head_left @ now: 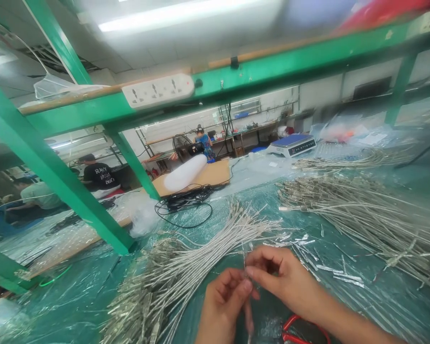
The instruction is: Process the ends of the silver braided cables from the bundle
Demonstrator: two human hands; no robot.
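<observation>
My left hand (226, 303) and my right hand (277, 271) meet at the lower middle, fingertips pinched close together. Between them is the end of a thin silvery cable (244, 253), a fine strand of it rising above the fingers; the rest is largely hidden by the hands. Left of my hands lies a thick bundle of silvery braided cables (200, 260), with connectors at its near left end. Red-handled pliers or cutters (290, 327) lie below my right hand, partly covered by the forearm. Small foil-like strips (347, 277) are scattered to the right.
A larger cable pile (365, 215) covers the right side. Behind it stand a blue-topped scale (293, 144) and plastic bags (344, 131). Black cables (186, 196) lie by a white roll (186, 173) on cardboard. A green post (68, 157) rises at left. Other people sit farther back.
</observation>
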